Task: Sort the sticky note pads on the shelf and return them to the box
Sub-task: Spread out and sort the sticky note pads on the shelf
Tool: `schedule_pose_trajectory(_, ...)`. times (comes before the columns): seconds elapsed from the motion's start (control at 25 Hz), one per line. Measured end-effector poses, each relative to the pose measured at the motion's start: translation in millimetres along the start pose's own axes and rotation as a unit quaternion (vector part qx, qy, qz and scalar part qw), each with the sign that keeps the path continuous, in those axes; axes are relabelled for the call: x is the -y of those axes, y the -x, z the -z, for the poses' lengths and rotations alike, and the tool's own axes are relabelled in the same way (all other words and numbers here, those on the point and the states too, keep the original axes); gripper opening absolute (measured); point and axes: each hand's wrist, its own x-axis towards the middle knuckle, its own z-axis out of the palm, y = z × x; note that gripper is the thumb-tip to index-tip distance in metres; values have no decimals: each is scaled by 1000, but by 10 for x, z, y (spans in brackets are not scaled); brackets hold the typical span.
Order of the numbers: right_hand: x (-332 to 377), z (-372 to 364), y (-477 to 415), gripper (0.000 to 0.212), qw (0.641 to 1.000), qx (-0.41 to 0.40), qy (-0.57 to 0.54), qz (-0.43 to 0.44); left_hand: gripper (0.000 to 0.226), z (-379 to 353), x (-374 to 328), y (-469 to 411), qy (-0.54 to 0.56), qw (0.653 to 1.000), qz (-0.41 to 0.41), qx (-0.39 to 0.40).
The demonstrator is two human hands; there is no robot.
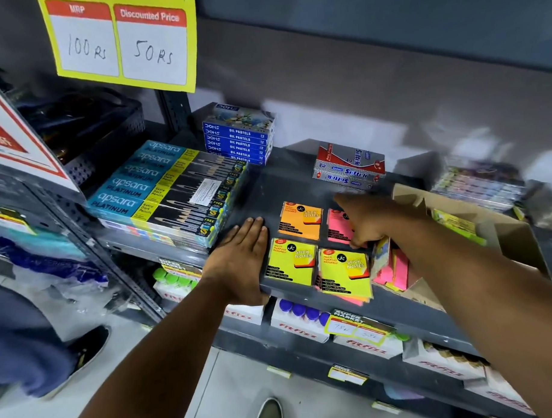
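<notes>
4 sticky note pads lie flat on the grey shelf (277,183), set out in 2 rows. Take the orange pad (301,220) as your landmark: the pink pad (338,225) sits just to its right, the first yellow pad (291,261) lies directly in front of it toward you, and the second yellow pad (345,270) lies in front and to the right, its near edge hanging over the shelf lip on top of some loose pink and orange sheets.

Your right hand (367,221) rests over the pink pad, just right of the orange pad, fingers curled down with the tips at the pink pad's near right corner; you cannot tell from here whether they actually pinch it. Your left hand (243,257) lies left of the orange pad, palm flat on the shelf, fingers straight and pressed together, its edge just beside the first yellow pad.

The cardboard box (513,231) stands open well to the right of the orange pad, with more pink and yellow pads (392,267) leaning on edge inside its near corner.

Left of the orange pad, beyond your left hand, is a stack of Apsara pencil boxes (170,187). Behind it stand stacked oil pastel boxes (238,138), and behind and to the right, 2 Softek boxes (348,167).
</notes>
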Motion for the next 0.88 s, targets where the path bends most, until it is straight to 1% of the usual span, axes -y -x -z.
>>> schedule_pose_trajectory(0.12,-19,52,39,98,1000,-9,-25,9,130,17,-8,8,0,1000,2,3)
schedule_pose_trajectory(0.2,-13,152,114,97,996,-49,-69,21,131,23,-7,8,4,1000,7,8)
schedule_pose_trajectory(0.28,29,218,260,97,989,-82,-109,52,134,24,-8,-3,3,1000,11,14)
schedule_pose_trajectory(0.32,67,222,354,97,987,-78,-114,78,135,23,-12,-5,1,1000,14,14)
schedule_pose_trajectory(0.4,173,149,543,95,987,-42,-92,126,137,32,-20,0,-2,1000,18,10)
schedule_pose_trajectory(0.44,228,88,625,94,989,-30,-60,134,137,41,-26,5,-3,1000,19,7)
schedule_pose_trajectory(0.56,347,-82,752,96,990,-55,30,130,141,71,-42,24,-7,1000,19,4)
schedule_pose_trajectory(0.72,362,-203,776,102,987,-86,38,134,144,95,-58,32,-2,1000,13,9)
schedule_pose_trajectory(0.88,361,-256,776,97,985,-103,36,134,143,89,-63,40,-7,1000,14,7)
